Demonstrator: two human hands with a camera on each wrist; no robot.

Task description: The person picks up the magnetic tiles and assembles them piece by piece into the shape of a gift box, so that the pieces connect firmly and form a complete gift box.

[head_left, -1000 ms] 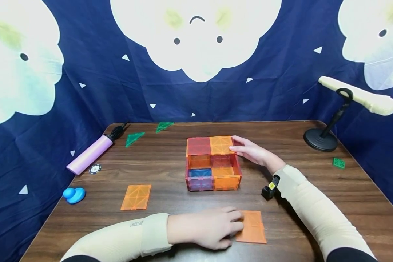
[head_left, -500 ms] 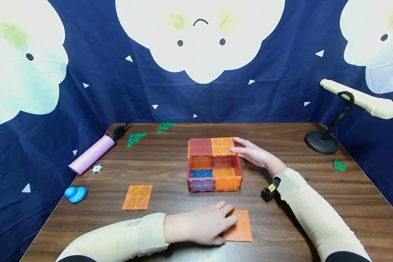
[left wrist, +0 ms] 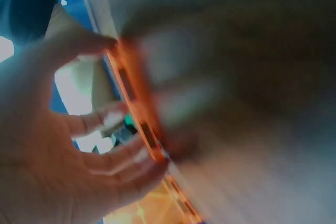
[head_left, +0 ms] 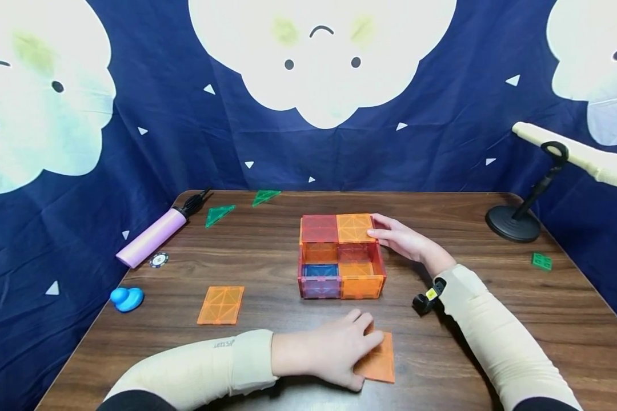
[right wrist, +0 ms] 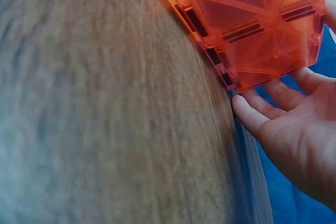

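Note:
On the table's near side, my left hand [head_left: 339,345] holds a flat orange magnetic tile [head_left: 383,361], covering part of it. The left wrist view has the thumb at one end of that tile's edge [left wrist: 132,93] and fingers at the other. Farther back stands a box [head_left: 321,287] built of red, orange, purple and blue magnetic tiles, its rear half roofed by a red tile [head_left: 319,228] and an orange tile [head_left: 354,228]. My right hand [head_left: 403,238] grips the box's right rear corner, thumb near the orange roof tile. Its fingers touch the box's wall in the right wrist view.
Another orange tile [head_left: 221,305] lies at left. Two green triangle tiles [head_left: 219,216], a pink pump-like cylinder [head_left: 153,237], a poker chip [head_left: 159,260] and a blue duck [head_left: 127,298] lie beyond. At right are a black stand [head_left: 514,222] and green brick [head_left: 542,261].
My left hand has drawn the near orange tile left, then spread its fingers and thumb farther around it. My right hand stays at the box. The head view has shifted slightly.

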